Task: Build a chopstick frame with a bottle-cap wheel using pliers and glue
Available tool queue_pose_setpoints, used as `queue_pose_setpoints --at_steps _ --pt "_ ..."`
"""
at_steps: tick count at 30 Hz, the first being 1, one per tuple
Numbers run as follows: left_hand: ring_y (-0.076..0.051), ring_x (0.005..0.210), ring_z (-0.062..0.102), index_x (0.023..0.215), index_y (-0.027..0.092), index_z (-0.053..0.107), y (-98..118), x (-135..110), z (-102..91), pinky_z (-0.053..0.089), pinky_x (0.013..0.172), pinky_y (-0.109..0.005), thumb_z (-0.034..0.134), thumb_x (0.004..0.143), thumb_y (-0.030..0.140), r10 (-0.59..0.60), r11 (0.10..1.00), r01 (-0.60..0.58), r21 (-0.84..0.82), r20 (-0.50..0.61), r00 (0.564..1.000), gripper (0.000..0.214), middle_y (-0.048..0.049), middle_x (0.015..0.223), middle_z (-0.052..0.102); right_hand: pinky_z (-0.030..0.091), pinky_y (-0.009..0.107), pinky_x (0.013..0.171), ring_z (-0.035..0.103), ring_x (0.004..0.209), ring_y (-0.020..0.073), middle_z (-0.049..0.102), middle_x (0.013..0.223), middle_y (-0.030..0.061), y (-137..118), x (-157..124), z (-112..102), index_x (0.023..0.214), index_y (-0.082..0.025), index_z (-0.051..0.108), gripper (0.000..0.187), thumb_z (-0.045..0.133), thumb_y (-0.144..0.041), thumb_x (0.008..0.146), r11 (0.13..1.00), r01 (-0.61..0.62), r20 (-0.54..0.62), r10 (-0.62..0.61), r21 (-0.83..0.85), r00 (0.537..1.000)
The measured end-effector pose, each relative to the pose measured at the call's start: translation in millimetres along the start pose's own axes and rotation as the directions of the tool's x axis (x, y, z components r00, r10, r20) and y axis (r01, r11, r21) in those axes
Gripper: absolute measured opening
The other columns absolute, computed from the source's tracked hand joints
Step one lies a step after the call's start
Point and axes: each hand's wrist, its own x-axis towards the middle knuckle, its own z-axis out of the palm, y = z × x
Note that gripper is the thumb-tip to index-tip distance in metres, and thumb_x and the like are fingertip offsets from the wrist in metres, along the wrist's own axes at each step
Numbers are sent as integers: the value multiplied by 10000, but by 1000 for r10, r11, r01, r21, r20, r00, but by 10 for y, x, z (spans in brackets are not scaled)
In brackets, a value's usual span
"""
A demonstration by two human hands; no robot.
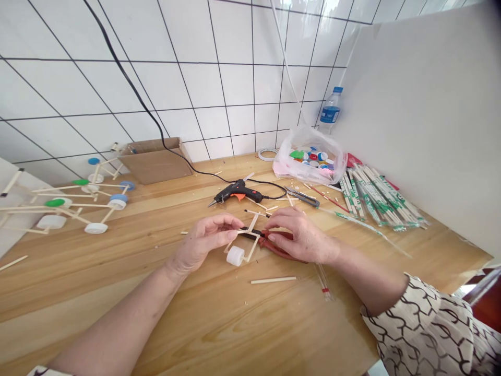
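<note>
Pinched between thumb and fingertips, the left hand (203, 245) closes on a small frame of thin wooden sticks (252, 249), held just above the wooden tabletop (97, 282) at the middle of the work area. A white bottle-cap wheel (235, 256) sits at the frame's near end, at about 7 o'clock from its centre. The right hand (303, 235) is closed over a pair of red-handled pliers (277, 244), and their black nose reaches across to the frame, touching it or just beside it; how firmly it bites is hidden by the fingers.

A loose stick (273, 280) lies at 6 o'clock from the frame, and splinters are strewn around. At 12 o'clock, a black hot glue gun (238, 192) with an orange trigger lies on its side, trailing a black cable (133, 89) up the tiled wall (195, 78). A utility knife (302, 196) rests at 1 o'clock. Farther out at 1 o'clock, a clear plastic bag (309, 159) holds coloured bottle caps, with a water bottle (331, 110) behind it. Bundled wrapped chopsticks (381, 197) lie at 2 o'clock. At 10 o'clock are a cardboard box (156, 161) and several stick-and-cap wheeled frames (66, 206)
</note>
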Motion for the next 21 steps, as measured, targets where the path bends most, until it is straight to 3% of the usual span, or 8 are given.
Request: queue_pose_setpoints --at_steps 11,21 --pt "-169 820 553 812 191 720 9 -2 -11 434 719 -245 761 641 346 20 1000 -20 -4 -19 1000 234 -27 848 663 415 313 791 587 846 179 648 861 56 -18 4 -12 888 -170 642 111 557 -143 822 999 -39 58 41 -25 997" --pt "-154 769 547 831 185 712 -3 -4 -4 435 666 -238 755 652 367 8 1000 -8 1 1 1000 258 -28 848 654 384 320 807 578 875 185 634 873 57 -49 11 -34 890 -174 629 114 553 -124 821 993 -60 97 70 -102 993"
